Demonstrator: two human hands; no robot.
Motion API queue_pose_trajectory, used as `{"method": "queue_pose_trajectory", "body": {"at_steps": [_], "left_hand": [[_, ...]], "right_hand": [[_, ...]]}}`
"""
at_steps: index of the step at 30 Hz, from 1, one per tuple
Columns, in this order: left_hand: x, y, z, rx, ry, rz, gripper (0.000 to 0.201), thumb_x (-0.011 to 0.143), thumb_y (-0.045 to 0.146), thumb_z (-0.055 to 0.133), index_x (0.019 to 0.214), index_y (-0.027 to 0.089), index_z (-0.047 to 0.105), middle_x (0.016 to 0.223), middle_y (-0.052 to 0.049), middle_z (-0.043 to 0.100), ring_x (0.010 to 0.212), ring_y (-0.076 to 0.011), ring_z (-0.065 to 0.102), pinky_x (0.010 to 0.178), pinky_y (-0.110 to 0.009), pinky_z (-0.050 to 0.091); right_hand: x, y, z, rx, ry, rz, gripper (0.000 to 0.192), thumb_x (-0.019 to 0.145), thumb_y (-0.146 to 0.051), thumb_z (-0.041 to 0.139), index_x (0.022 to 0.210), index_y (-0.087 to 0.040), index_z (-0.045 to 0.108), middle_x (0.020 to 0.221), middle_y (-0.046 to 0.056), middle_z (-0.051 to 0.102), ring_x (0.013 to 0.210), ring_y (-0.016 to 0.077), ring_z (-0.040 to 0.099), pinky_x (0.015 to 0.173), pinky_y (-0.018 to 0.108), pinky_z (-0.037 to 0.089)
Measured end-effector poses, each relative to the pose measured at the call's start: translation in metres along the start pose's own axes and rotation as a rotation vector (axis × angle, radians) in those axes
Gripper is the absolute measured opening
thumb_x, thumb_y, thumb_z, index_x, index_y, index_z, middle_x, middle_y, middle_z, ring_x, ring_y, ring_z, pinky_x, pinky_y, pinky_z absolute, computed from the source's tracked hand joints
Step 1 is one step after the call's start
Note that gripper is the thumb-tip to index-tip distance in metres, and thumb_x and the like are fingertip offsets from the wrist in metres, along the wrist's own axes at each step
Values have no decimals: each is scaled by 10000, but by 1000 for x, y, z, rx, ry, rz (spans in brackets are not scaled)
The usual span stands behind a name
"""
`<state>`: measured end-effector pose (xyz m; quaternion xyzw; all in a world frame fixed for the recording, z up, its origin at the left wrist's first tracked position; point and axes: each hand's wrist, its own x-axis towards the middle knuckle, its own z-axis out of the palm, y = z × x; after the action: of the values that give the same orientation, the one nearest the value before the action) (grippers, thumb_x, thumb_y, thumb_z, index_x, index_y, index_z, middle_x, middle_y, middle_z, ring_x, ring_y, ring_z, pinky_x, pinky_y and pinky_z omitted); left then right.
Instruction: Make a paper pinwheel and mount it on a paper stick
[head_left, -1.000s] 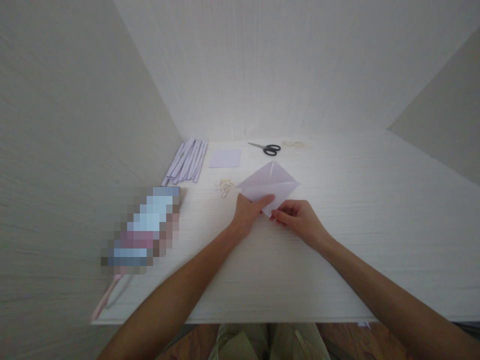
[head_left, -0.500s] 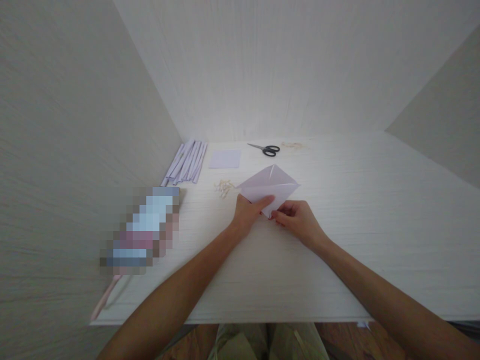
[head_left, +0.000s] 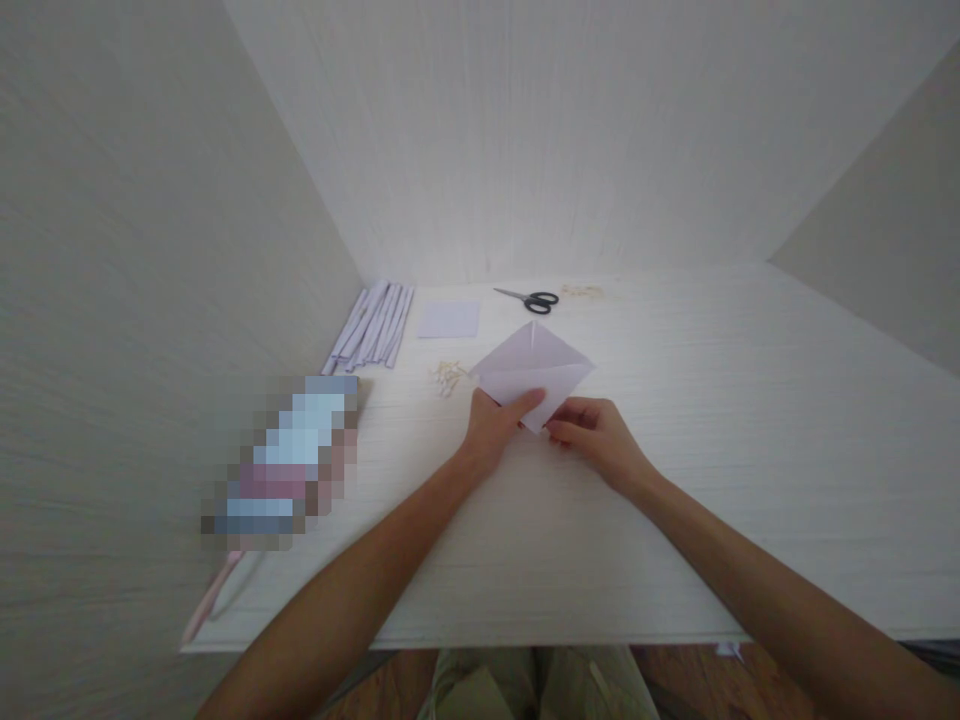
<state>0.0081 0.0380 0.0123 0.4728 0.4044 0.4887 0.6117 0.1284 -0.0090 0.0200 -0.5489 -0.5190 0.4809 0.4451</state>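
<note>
Folded white paper sheet, shaped like a diamond with a straight fold edge running across its middle and a creased point at the far end, is held just on the near side of a pair of black-handled metal scissors. The left hand grips it at the near left edge, thumb flat on top and fingers tucked underneath. The right hand is at the near right edge, thumb and fingers bent close together by the lowest corner; whether they pinch the paper or only rest beside it cannot be told.

The step in hand appears to be working a fold near that corner while the left hand steadies the sheet. The next move seems to call for a firm left thumb and light right fingertips, so that the layers stay lined up.

Left of the scissors, a plain white paper square lies flat; farther left is a bundle of rolled white paper tubes. Nearer and to the left of the scissors sits a small heap of pale, white-tipped sticks. Just right of the scissors lies a thin tan cluster, too faint to identify.
</note>
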Motion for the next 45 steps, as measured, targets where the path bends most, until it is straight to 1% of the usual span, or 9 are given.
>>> {"method": "queue_pose_trajectory", "body": {"at_steps": [3, 9, 17, 24, 29, 34, 37, 42, 45], "left_hand": [[0, 1, 0, 2, -19, 7, 215, 536, 289, 668, 659, 128, 596, 568, 1, 584, 492, -95, 508, 468, -215, 417], [-2, 3, 1, 6, -49, -10, 189, 548, 275, 660, 623, 124, 576, 511, 13, 555, 418, -81, 479, 404, -201, 383], [0, -2, -1, -16, -47, 8, 231, 537, 281, 670, 694, 126, 602, 584, -2, 592, 472, -90, 510, 464, -217, 421], [1, -1, 0, -53, -33, 16, 272, 514, 270, 681, 740, 132, 621, 687, -16, 634, 551, -100, 547, 517, -218, 438], [1, -2, 0, -46, -42, 17, 240, 521, 277, 676, 699, 129, 615, 606, -3, 613, 504, -96, 531, 494, -218, 431], [0, -3, 1, 0, -30, 10, 236, 530, 294, 669, 682, 125, 606, 594, -13, 601, 491, -100, 518, 464, -215, 416], [1, -4, 1, 5, -35, 13, 233, 539, 299, 666, 678, 124, 600, 593, -13, 595, 489, -101, 515, 455, -216, 408], [2, -3, 0, -55, -16, 5, 246, 534, 294, 671, 684, 116, 593, 587, -6, 582, 475, -87, 496, 429, -203, 381], [1, -1, 0, -39, -22, -8, 234, 542, 302, 664, 655, 112, 587, 571, -9, 575, 458, -85, 485, 419, -204, 379]], "right_hand": [[-1, 0, 0, 21, -34, 3, 143, 620, -258, 558, 669, -131, 603, 528, -7, 550, 469, 85, 458, 469, 220, 359], [-1, 0, 1, -89, 9, 18, 201, 654, -324, 567, 596, -132, 582, 491, -13, 522, 440, 74, 427, 436, 211, 311], [-1, -4, 1, -137, 21, 44, 216, 659, -326, 565, 572, -131, 596, 450, -27, 488, 399, 56, 380, 391, 198, 250], [0, -3, 1, -135, 25, 38, 220, 656, -329, 562, 610, -122, 622, 462, -17, 507, 427, 65, 409, 413, 196, 276], [-1, -1, 3, -136, 53, 24, 210, 660, -322, 554, 587, -129, 598, 445, -24, 487, 406, 69, 399, 396, 200, 274], [-1, 1, 5, -140, 75, -47, 164, 675, -261, 535, 562, -143, 551, 508, -12, 525, 438, 77, 432, 428, 208, 339], [0, 0, 5, -112, 53, -43, 153, 673, -266, 539, 585, -142, 550, 544, -1, 549, 464, 83, 457, 452, 212, 371], [1, -2, 2, -42, 1, -36, 291, 719, -388, 476, 611, -132, 563, 585, 29, 569, 512, 97, 491, 469, 214, 388], [1, 0, 3, -105, -21, -39, 313, 711, -413, 483, 633, -128, 583, 575, 33, 572, 505, 104, 485, 462, 221, 377]]}}
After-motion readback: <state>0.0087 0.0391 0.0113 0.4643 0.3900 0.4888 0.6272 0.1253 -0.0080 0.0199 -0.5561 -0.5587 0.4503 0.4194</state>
